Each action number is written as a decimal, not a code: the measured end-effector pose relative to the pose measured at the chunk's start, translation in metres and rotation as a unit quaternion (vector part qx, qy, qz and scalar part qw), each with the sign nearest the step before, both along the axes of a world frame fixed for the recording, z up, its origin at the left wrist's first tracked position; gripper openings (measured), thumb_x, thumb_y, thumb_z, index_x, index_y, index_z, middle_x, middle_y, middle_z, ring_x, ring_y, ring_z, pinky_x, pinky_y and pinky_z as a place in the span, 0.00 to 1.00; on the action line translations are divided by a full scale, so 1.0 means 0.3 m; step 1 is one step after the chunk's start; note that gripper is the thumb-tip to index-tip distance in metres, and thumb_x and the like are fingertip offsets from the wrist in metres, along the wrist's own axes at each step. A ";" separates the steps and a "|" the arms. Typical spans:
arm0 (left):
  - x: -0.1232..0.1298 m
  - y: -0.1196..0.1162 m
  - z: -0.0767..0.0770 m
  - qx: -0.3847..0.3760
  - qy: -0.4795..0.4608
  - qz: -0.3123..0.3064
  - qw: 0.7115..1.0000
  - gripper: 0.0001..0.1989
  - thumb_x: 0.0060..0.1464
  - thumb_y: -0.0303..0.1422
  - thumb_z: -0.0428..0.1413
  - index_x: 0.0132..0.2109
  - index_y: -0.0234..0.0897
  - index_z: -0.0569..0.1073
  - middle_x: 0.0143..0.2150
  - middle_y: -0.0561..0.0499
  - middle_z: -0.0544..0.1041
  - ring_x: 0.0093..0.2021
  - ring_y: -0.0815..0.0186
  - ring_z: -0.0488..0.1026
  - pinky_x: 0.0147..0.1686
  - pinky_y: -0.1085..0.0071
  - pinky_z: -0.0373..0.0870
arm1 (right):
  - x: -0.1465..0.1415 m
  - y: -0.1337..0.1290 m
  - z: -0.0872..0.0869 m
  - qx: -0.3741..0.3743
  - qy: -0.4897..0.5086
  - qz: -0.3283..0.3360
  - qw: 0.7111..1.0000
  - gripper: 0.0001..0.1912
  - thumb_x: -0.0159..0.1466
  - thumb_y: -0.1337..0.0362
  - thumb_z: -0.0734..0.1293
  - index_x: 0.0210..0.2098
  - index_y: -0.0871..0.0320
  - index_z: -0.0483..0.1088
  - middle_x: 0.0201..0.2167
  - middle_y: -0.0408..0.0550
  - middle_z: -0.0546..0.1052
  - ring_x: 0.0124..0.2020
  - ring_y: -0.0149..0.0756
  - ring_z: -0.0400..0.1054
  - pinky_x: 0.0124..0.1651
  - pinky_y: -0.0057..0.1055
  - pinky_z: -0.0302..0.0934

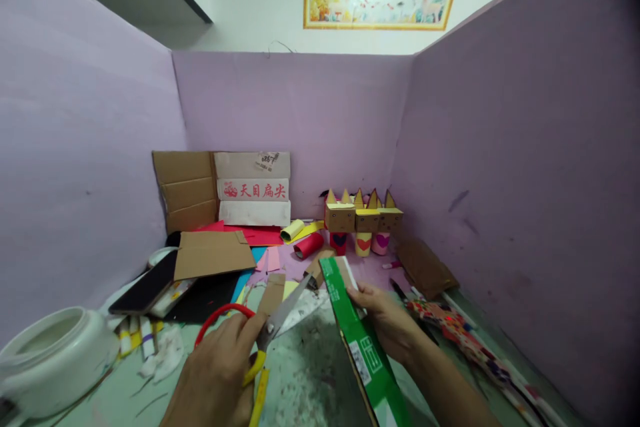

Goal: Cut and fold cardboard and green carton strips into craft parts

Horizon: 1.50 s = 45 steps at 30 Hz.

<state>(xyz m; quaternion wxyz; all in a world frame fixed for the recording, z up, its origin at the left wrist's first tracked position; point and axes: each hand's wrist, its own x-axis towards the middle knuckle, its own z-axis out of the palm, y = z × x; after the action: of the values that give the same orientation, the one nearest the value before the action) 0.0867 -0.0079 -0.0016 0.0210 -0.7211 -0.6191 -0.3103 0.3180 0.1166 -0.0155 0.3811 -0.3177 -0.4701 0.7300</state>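
My left hand (223, 370) is closed round the handles of a pair of scissors (281, 321), red on one loop and yellow on the other. The blades are spread apart and point up and to the right, toward a green cardboard strip (357, 330) but apart from it. My right hand (387, 317) grips that strip by its right edge, thumb on top. White printing shows on its green face, and its lower end runs out of the picture. A small brown cardboard piece (273, 292) lies beyond the scissors.
Several cardboard cat figures (367, 220) stand at the back right. A red paper roll (309, 245) and a yellow roll (292, 231) lie beside them. Folded cardboard (253, 188) leans on the back wall. A white pot (57, 360) and markers (147, 337) sit at left.
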 end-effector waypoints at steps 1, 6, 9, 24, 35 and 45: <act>-0.003 0.003 -0.017 0.032 0.054 0.012 0.998 0.25 0.45 0.22 0.47 0.51 0.44 0.65 0.42 0.47 0.73 0.40 0.57 0.72 0.38 0.62 0.68 | -0.014 -0.004 -0.016 -0.006 -0.024 0.007 1.000 0.16 0.49 0.54 0.73 0.30 0.59 0.72 0.20 0.42 0.73 0.20 0.31 0.66 0.27 0.29 0.63; -0.013 0.012 -0.080 0.098 0.130 -0.025 0.986 0.26 0.44 0.18 0.45 0.52 0.38 0.63 0.41 0.44 0.72 0.39 0.58 0.72 0.37 0.67 0.69 | -0.043 0.001 -0.064 0.051 -0.129 -0.075 0.988 0.14 0.41 0.63 0.74 0.28 0.59 0.74 0.27 0.46 0.77 0.31 0.41 0.69 0.36 0.34 0.62; -0.022 0.031 -0.114 0.107 0.162 -0.035 0.980 0.27 0.43 0.18 0.46 0.52 0.37 0.65 0.42 0.42 0.70 0.39 0.56 0.70 0.37 0.63 0.68 | -0.021 0.016 -0.040 0.111 -0.147 -0.162 0.969 0.12 0.47 0.57 0.71 0.26 0.58 0.74 0.28 0.46 0.76 0.33 0.38 0.66 0.37 0.31 0.59; -0.015 0.057 -0.150 0.102 0.294 -0.043 0.950 0.31 0.42 0.17 0.47 0.55 0.38 0.67 0.39 0.41 0.72 0.37 0.55 0.67 0.34 0.61 0.64 | -0.030 -0.034 0.008 0.204 -0.221 -0.080 0.950 0.14 0.51 0.54 0.69 0.19 0.58 0.69 0.15 0.42 0.69 0.17 0.28 0.59 0.20 0.26 0.52; 0.003 0.051 -0.140 0.075 0.342 -0.010 0.936 0.27 0.44 0.18 0.49 0.51 0.38 0.73 0.39 0.41 0.73 0.39 0.52 0.68 0.37 0.58 0.63 | -0.037 -0.047 -0.004 0.389 -0.405 -0.068 0.825 0.09 0.54 0.72 0.62 0.21 0.60 0.72 0.18 0.43 0.71 0.20 0.29 0.60 0.25 0.26 0.48; -0.055 0.062 -0.165 0.031 0.340 -0.027 0.939 0.32 0.41 0.17 0.48 0.55 0.41 0.70 0.40 0.43 0.75 0.39 0.54 0.70 0.36 0.61 0.65 | -0.016 0.013 -0.067 0.422 -0.500 -0.112 0.747 0.08 0.55 0.72 0.62 0.23 0.59 0.71 0.22 0.47 0.75 0.24 0.31 0.64 0.28 0.25 0.50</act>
<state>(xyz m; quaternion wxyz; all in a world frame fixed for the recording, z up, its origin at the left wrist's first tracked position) 0.0701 0.0108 -0.0512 0.2443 -0.7992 -0.5451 -0.0662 0.3132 0.1204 -0.0354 0.2655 -0.4945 -0.8147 0.1455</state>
